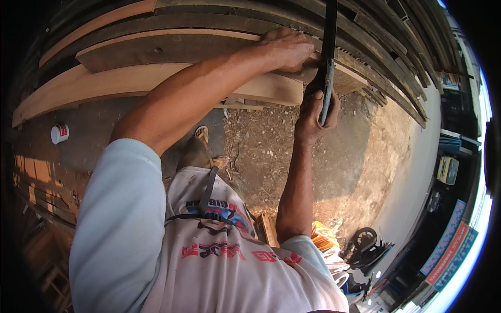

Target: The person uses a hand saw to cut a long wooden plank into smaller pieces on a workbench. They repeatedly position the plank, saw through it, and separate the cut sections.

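My right hand [317, 116] is wrapped around the dark handle of what looks like a handsaw [330, 47], seen nearly edge-on, its long dark blade pointing away from me. The saw stands across a wooden plank [167, 51], close to its right end. On the left side of the blade, my left hand [288, 50] presses down on the plank with its fingers curled over it. A paler plank [125, 81] lies along the near side. Where the blade meets the wood is partly hidden by the saw itself.
Long timbers [365, 39] are stacked beyond the planks and to the right. A white tub [60, 134] sits on the ground at left. My sandalled foot [202, 134] shows below the planks. A motorcycle [365, 240] stands at lower right, near signboards [451, 250].
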`<action>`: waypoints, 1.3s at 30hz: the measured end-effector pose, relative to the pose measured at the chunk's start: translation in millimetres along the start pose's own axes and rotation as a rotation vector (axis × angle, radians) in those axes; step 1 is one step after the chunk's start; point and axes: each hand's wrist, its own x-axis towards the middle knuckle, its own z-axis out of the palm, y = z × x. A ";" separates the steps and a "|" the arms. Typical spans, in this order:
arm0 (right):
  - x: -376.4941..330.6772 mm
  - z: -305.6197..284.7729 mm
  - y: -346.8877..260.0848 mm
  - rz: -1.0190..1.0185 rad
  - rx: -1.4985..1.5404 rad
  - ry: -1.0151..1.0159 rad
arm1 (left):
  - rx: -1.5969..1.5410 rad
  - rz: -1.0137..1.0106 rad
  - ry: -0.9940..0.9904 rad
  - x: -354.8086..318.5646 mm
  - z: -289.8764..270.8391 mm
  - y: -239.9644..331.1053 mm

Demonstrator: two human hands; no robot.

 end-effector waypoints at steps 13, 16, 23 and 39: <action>4.5 -20.4 -42.1 0.148 0.074 -0.107 | 0.048 -0.127 0.008 -13.5 -2.1 21.3; -1.7 -39.0 -41.6 0.143 -0.009 -0.149 | 0.101 -0.114 0.029 -16.7 0.2 31.7; -99.0 -119.9 -98.7 0.137 -0.063 -0.003 | 0.144 -0.138 -0.049 9.3 2.4 9.4; -119.6 -131.1 -105.3 0.222 0.073 0.038 | 0.163 -0.172 -0.124 8.8 -5.0 7.6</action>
